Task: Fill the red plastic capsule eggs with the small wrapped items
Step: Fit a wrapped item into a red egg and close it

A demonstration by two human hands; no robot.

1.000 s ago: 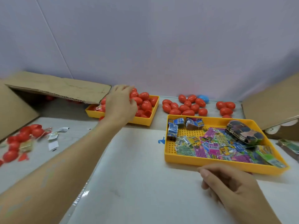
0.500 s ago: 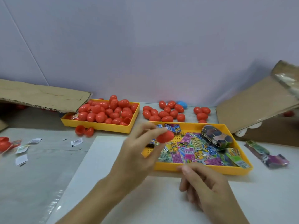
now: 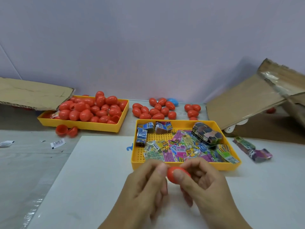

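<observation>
A moment ago only my left hand (image 3: 145, 182) had the red egg (image 3: 175, 175), lifted over the tray; now it is low in front of me, above the white surface (image 3: 92, 171), and my right hand (image 3: 203, 184) has joined. Both hands pinch it between thumb and curled fingers — one on each end. I think the egg is closed, but my thumbs cover the seam, so I cannot be sure. This means I am ready to pull the halves apart. The wrapped items (image 3: 179, 149) wait in the yellow tray (image 3: 184, 166) just behind my hands — more eggs fill the far tray (image 3: 82, 124).
</observation>
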